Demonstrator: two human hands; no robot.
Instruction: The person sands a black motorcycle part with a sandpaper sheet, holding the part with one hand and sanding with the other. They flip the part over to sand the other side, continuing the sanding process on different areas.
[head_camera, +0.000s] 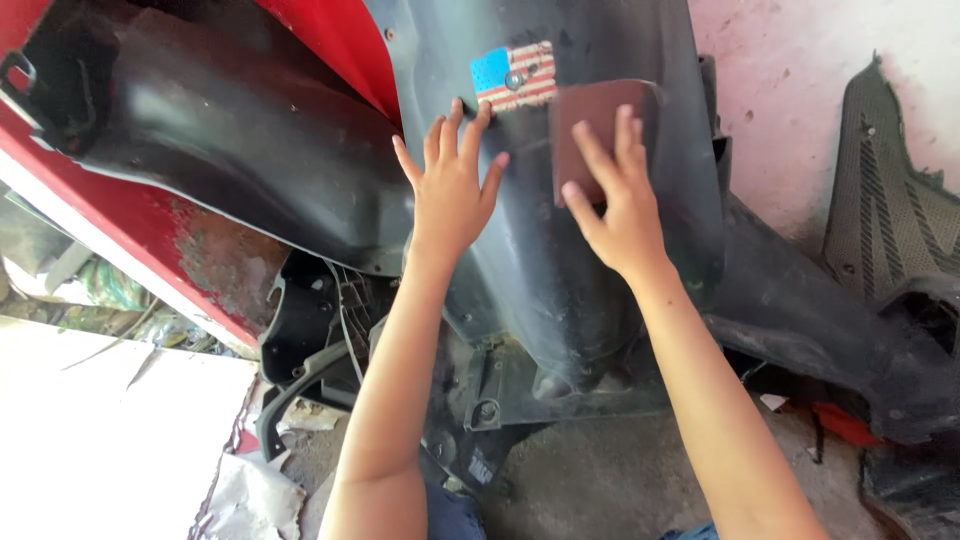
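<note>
Partly under right hand (625, 205), sandpaper sheet (585, 120).

Sandpaper sheet (590, 135): reddish-brown, roughly rectangular, pressed flat vs. dark grey plastic scooter panel (560, 270), upper right of it, just beside a worn striped sticker (515, 75). Panel: curved, dusty, scuffed, standing upright, w/ bolt holes along its lower edge.
</note>
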